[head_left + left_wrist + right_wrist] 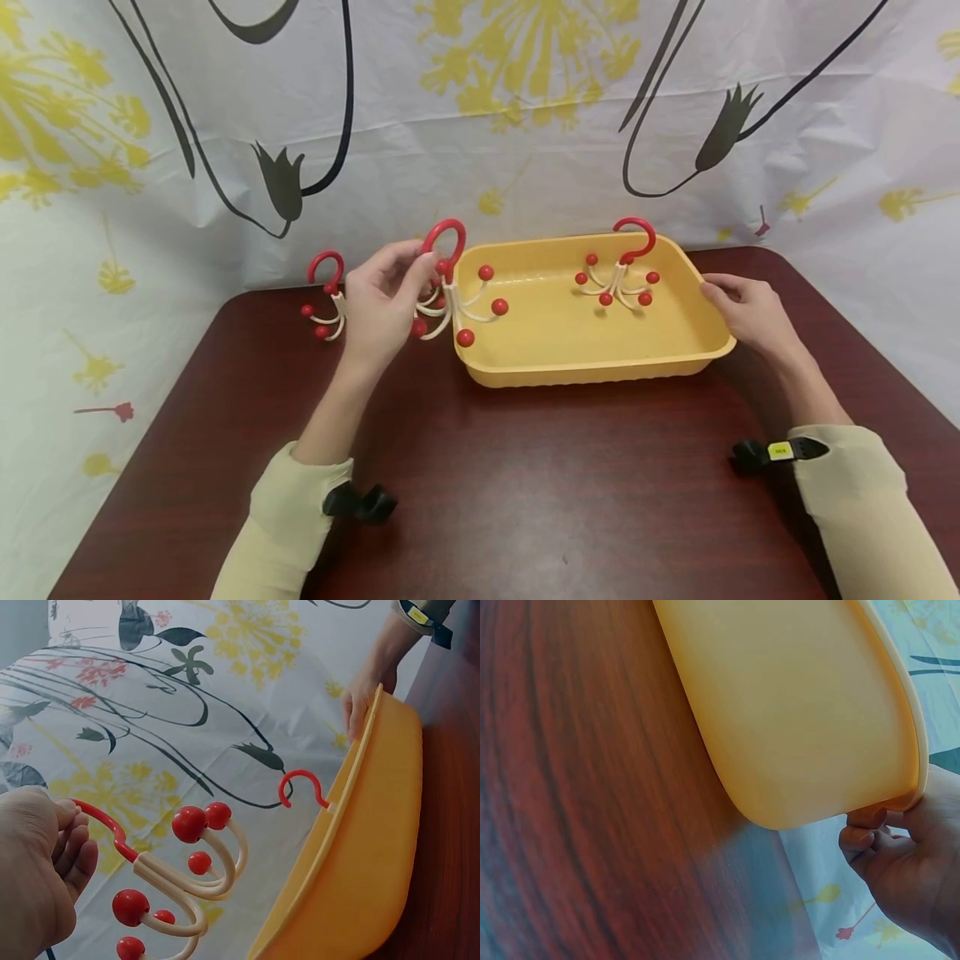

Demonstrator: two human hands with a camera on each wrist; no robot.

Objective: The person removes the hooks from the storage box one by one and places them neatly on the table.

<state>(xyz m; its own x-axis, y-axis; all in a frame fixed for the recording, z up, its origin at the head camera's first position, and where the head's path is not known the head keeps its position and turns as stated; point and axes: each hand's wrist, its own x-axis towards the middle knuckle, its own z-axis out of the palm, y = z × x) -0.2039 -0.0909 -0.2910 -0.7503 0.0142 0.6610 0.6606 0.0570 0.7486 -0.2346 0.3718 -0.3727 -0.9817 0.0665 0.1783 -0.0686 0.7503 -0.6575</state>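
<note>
My left hand point(381, 308) pinches the red hook of a multi-arm hanging hook point(450, 302) between thumb and fingers. Its cream arms end in red balls, and it is held up at the tray's left end. In the left wrist view this hanging hook point(169, 876) tilts beside the tray. The yellow tray point(555, 337) has its right rim gripped by my right hand point(753, 312); the right wrist view shows fingers curled beneath the rim. A second hanging hook point(619, 279) is inside the tray. A third hanging hook point(335, 317) stands left, partly hidden behind my left hand.
Everything is on a dark red-brown wooden table point(555, 475). A white cloth point(420, 183) printed with yellow and dark plants hangs behind and at both sides. Black straps point(360, 503) circle both sleeved wrists.
</note>
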